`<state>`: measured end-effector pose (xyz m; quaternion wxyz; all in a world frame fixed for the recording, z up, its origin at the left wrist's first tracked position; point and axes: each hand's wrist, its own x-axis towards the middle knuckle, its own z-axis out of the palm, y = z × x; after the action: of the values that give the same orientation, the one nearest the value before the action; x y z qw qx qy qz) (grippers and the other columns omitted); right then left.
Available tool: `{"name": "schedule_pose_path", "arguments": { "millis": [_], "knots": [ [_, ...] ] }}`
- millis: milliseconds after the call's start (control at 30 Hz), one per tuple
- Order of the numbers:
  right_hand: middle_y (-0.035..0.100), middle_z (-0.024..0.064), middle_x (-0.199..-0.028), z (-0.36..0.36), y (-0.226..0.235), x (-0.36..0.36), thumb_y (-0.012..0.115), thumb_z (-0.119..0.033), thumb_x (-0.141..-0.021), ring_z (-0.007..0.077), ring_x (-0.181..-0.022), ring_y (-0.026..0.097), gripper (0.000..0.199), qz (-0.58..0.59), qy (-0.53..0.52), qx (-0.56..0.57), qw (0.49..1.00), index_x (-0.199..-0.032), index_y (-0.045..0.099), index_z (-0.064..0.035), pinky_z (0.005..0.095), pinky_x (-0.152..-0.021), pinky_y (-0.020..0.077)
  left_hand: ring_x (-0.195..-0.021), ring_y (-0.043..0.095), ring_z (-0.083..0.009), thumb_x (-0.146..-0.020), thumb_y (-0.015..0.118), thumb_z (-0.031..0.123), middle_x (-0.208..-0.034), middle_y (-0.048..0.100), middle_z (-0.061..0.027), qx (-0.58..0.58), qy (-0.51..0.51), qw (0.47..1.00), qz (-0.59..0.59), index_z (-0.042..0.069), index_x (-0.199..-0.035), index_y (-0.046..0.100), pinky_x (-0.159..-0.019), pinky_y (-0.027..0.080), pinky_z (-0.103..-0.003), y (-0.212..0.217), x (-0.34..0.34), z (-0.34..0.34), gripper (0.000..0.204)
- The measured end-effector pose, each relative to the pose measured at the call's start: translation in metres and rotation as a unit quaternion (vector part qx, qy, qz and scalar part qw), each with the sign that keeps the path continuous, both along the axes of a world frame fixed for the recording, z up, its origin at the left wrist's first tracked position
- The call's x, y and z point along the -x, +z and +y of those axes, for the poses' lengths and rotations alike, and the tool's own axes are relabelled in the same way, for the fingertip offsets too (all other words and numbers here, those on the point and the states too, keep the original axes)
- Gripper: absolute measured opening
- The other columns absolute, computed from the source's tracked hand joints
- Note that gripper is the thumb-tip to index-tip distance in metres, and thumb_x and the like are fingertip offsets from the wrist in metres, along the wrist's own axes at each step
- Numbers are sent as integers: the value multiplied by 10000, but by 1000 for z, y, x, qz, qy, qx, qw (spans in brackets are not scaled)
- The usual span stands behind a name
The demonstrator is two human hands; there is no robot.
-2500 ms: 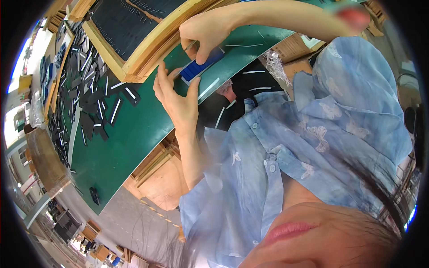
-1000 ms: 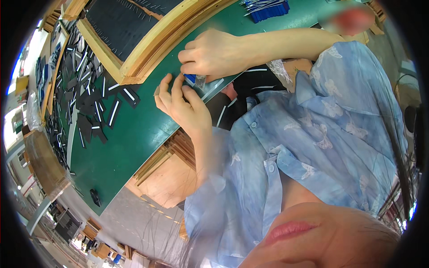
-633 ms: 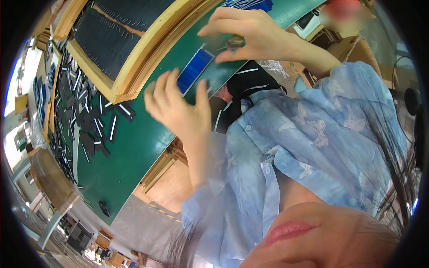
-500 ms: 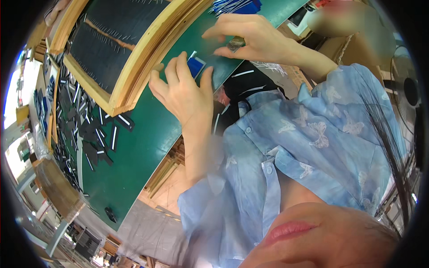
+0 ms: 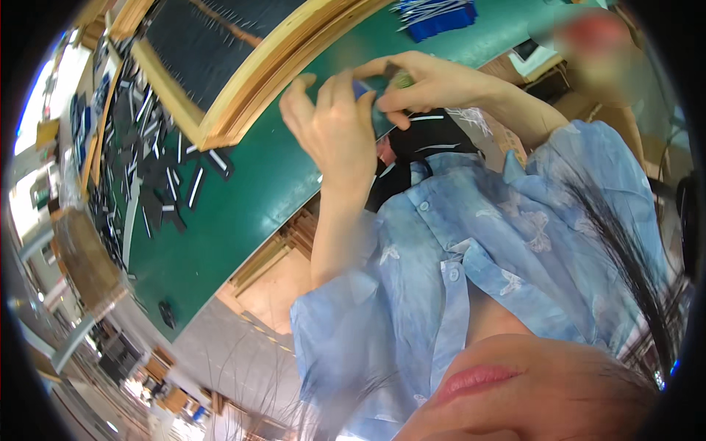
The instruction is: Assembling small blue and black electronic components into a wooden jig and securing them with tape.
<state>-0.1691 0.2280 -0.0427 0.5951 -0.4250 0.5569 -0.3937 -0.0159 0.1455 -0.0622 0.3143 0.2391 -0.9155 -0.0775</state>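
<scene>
My left hand (image 5: 334, 121) is bent over the green table, its thumb and fingers round a small blue piece (image 5: 361, 90) that is mostly hidden. Close against it, my right hand (image 5: 430, 84) grips a small dark, greenish, shiny thing (image 5: 400, 78) whose kind I cannot make out. The fingertips of both hands meet at the blue piece and are partly blurred. Just beyond my left hand lies a stack of wooden frames (image 5: 243, 103) with a dark panel (image 5: 198, 48) inside, set with rows of thin pins.
Black pieces with white strips (image 5: 173, 187) are strewn over the green table (image 5: 220, 228) at left. A bundle of blue pieces with white strips (image 5: 437, 18) lies at the far right. A small black object (image 5: 167, 314) sits near the table's left end. Black cloth (image 5: 434, 136) lies by my lap.
My right hand has come down and left to meet my left hand. The blue piece, in plain sight before, is now mostly covered by fingers. The whole view has shifted slightly.
</scene>
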Motion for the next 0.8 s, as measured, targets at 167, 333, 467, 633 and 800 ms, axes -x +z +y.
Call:
{"name": "schedule_pose_path", "arguments": {
  "millis": [167,333,467,633,800],
  "knots": [
    [560,3,-773,22,-6,20,571,-84,-855,57,-699,500,505,145,-70,152,975,-1336,438,-7,219,-630,419,-1097,477,-328,-616,800,191,-1114,606,-112,-151,51,986,54,45,-1050,644,-981,352,-421,30,-48,1,483],
    [556,-5,-788,20,27,16,466,-183,-972,54,-725,488,338,157,-20,87,984,-1284,534,-70,210,-683,406,-1053,491,-362,-847,585,118,-1127,576,-145,-2,336,940,-65,81,-1102,630,-944,372,-453,-11,-178,-124,262],
    [567,17,-759,10,8,10,474,-232,-973,35,-618,417,306,255,-4,252,933,-1198,605,-72,202,-558,344,-993,557,-305,-780,680,224,-1136,585,-164,146,307,918,-202,145,-970,674,-945,355,-440,-14,-197,-141,206],
    [551,-3,-714,10,31,22,651,-172,-860,111,-684,508,196,308,-42,204,928,-998,659,-33,272,-612,395,-1049,552,-263,-779,686,268,-1010,639,-97,65,273,955,-95,142,-963,678,-965,318,-415,-25,-219,-152,223],
    [633,70,-787,0,38,16,713,-112,-794,127,-695,579,169,266,-81,262,924,-920,668,-9,258,-618,455,-1020,512,-294,-811,651,185,-1014,626,-102,51,239,948,-203,129,-1166,598,-968,321,-419,-6,-222,-157,363]
  ]
}}
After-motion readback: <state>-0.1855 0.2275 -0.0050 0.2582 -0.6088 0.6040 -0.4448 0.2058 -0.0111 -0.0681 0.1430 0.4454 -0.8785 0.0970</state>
